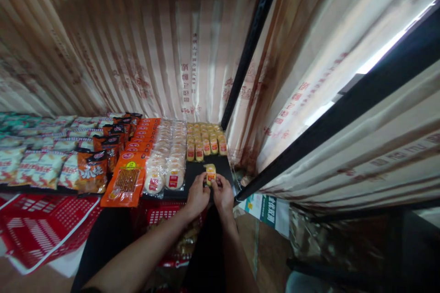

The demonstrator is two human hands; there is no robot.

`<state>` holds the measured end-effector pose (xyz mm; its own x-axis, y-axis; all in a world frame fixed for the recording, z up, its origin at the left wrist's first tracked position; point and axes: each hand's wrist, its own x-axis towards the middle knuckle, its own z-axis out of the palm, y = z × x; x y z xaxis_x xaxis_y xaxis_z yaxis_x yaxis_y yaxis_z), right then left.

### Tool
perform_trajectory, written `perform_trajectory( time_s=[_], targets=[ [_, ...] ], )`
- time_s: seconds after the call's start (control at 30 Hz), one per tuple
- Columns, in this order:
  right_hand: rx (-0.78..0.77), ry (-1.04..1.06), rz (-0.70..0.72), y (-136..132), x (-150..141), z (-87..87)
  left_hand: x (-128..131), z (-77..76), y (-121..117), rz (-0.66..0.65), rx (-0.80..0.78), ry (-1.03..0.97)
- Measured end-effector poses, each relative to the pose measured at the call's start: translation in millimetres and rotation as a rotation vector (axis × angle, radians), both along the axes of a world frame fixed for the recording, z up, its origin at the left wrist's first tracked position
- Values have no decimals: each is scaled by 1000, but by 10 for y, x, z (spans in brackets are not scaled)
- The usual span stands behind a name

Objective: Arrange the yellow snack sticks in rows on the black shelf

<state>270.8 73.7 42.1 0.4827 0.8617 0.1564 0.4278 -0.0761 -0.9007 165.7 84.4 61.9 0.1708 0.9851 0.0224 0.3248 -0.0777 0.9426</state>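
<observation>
A small yellow snack packet (210, 173) with a red label stands on the bare front of the black shelf (194, 170). My left hand (197, 197) and my right hand (223, 193) both pinch its lower edge with closed fingers. Just behind it stand rows of the same yellow packets (205, 139), filling the shelf's right end. To the left lie rows of clear packets with pale round cakes (168, 155).
Further left along the shelf are orange packets of sticks (129, 178), dark orange bags (92, 171) and white snack bags (37, 165). Red baskets (41, 226) sit below the shelf. Striped curtain hangs behind; a black post (252, 41) rises at the shelf's right end.
</observation>
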Motion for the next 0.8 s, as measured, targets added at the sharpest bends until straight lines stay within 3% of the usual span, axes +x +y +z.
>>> perform_trajectory(
  time_s=[0.27,0.5,0.8],
  targets=[
    [-22,-68,-46,222,34,-16,130,32,264,46,-28,118],
    [-31,-76,-77,505,107,-65,224,19,453,48,-35,30],
    [-11,-134,-49,796,136,-32,281,130,622,78,-19,52]
  ],
)
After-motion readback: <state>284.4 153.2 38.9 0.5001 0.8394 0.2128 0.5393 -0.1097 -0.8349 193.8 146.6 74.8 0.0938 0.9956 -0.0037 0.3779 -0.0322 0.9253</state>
